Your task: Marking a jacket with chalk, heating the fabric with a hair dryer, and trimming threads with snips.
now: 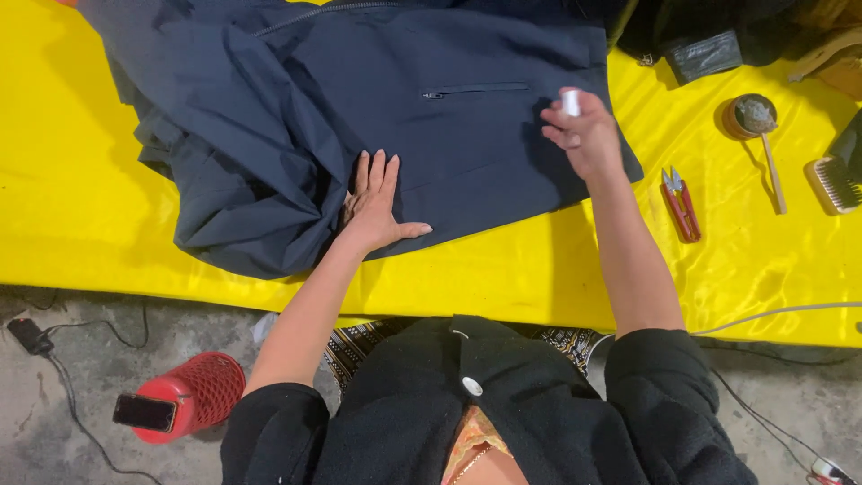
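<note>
A dark navy jacket of thin woven cloth (359,117) lies spread on the bench (745,269), which is covered with a glossy yellow satin sheet. Its right part lies flat, with a zipped slit pocket (476,90) showing; its left part is bunched in loose folds near the bench's front edge. The cloth looks light, soft and limp, so it would likely crumple or drag wherever it is pulled, and it may slide easily on the smooth sheet. Pressing it flat with a palm, or pinching it at a hem or seam, looks the surest way to hold it.

The left hand (375,202) rests open and flat on the jacket beside the folds, fingers spread, gripping nothing. The right hand (584,135) hovers over the jacket's right edge, its grip closed round a small white cylinder-shaped object (571,101) pinched in the fingertips; what it is cannot be told. It looks small, light and rigid.

To the right on the sheet lie red-handled thread snips (681,205), a small round brown bowl (751,117) with a wooden stick (774,171) leaning from it, and a wooden brush (835,184) at the edge. On the floor below stand a red mesh-covered cylinder (184,395) with a dark phone (144,411) against it, and black cables (54,350).
</note>
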